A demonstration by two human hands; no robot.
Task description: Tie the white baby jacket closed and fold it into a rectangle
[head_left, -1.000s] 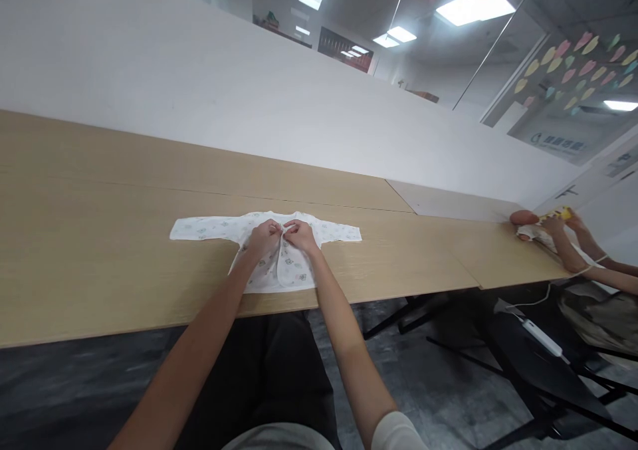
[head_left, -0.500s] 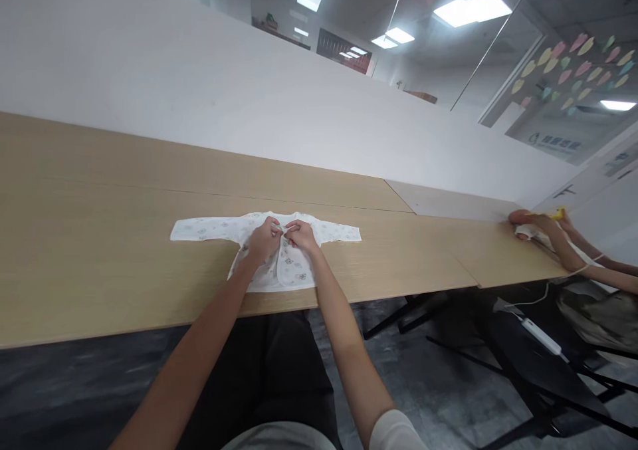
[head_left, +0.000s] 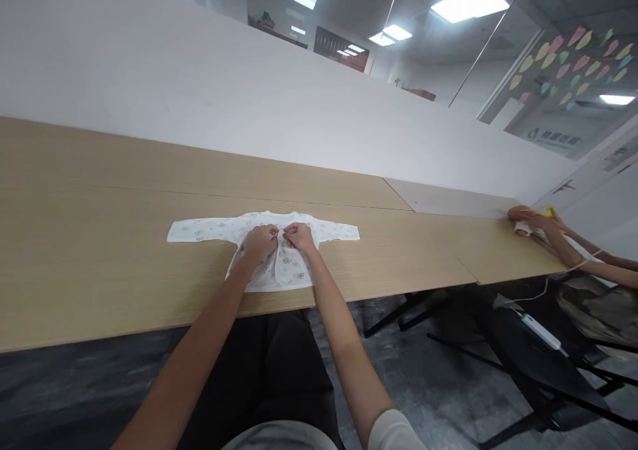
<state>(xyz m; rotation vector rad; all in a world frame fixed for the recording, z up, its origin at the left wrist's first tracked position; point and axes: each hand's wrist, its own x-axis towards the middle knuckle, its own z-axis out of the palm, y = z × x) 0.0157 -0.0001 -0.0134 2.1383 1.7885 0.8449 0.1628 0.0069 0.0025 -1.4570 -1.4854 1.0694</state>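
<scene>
A small white baby shirt (head_left: 292, 267) with a scattered print lies on the table, both sleeves stretched out sideways and its hem near the front edge. My left hand (head_left: 260, 242) rests over its front, fingers pinched on the cloth beside the front opening. Just across that opening my right hand (head_left: 300, 236) pinches the other side, thumb and forefinger together. The fingertips are a short way apart, near the upper chest. Any fastener between them is too small to make out.
The long wooden table (head_left: 124, 257) runs along a white wall (head_left: 199, 91). At the far right another person's hands (head_left: 545, 227) hold something with a yellow part. Below them stand a black folding chair (head_left: 523, 350) and a white power strip (head_left: 542, 332) with a cable.
My left fingertips have drawn slightly down and left, and the gap between my hands is a little wider. The shirt lies nearly as before. The other person's hands shifted slightly left.
</scene>
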